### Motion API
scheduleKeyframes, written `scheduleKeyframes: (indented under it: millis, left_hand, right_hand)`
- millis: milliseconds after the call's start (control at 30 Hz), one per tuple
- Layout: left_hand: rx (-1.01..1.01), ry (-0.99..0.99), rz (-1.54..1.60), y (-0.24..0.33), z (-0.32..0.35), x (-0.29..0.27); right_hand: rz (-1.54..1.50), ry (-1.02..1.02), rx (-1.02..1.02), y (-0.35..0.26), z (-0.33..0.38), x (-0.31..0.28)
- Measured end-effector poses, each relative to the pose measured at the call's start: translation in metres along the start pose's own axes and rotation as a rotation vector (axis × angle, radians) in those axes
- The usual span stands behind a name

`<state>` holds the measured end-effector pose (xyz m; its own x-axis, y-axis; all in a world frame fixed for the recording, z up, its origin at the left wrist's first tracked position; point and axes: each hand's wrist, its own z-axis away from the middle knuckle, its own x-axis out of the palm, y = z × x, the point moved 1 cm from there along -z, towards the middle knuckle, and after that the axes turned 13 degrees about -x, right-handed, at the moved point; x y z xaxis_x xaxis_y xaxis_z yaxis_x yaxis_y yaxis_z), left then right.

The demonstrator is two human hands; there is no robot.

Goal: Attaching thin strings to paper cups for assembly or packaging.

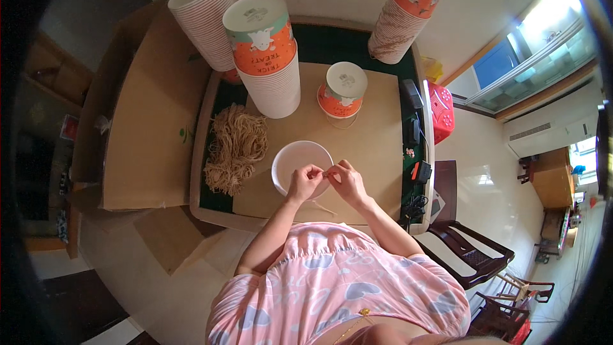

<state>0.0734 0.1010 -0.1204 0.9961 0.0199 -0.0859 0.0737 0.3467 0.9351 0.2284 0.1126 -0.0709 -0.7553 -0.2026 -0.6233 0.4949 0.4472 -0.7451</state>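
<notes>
A: Hands?
B: Left hand (306, 182) and right hand (347, 182): fingers bent together, nearly meeting at the right rim of the white bucket (280, 171); grip, cannot tell.
A: Bucket?
B: On brown board (377, 153), right of cord bundle (236, 147); 1 cord end (324, 209) nearer the body.

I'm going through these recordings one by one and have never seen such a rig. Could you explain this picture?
There's no machine: a person works with two bare hands. The picture comes from a wide fisheye camera worn on the head, looking down, so straight edges bend toward its rim. On the table are a cardboard sheet, a bundle of string, a white open tub, an upturned orange tub and tall stacks of tubs. The left hand and right hand meet over the open tub, fingertips pinched; what they hold is too small to tell.
</notes>
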Motion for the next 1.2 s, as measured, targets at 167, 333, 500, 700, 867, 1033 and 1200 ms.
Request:
scheduleKeyframes:
  millis: [167,333,500,700,867,1033,1200]
  left_hand:
    - [0.017,-0.001,-0.005,-0.014,-0.004,0.0]
    - [-0.023,-0.051,0.084,-0.01,-0.003,-0.001]
    - [-0.067,-0.057,0.118,-0.002,0.001,-0.005]
    - [-0.075,-0.049,0.1,0.002,0.004,-0.011]
    - [-0.076,-0.045,0.123,0.002,0.005,-0.011]
    - [-0.07,-0.037,0.143,-0.001,0.003,-0.011]
    - [-0.051,-0.04,0.059,0.005,0.003,-0.006]
  right_hand:
    - [0.045,-0.028,-0.025,-0.007,-0.005,0.0]
    - [0.022,0.024,-0.115,-0.005,-0.004,0.003]
    - [-0.128,0.02,-0.124,-0.002,-0.006,0.008]
    - [-0.168,0.016,-0.074,0.002,-0.005,0.012]
    - [-0.132,0.055,-0.161,-0.002,-0.007,0.012]
    - [-0.147,0.064,-0.045,0.007,-0.002,0.015]
    - [-0.099,0.063,-0.098,0.005,-0.002,0.012]
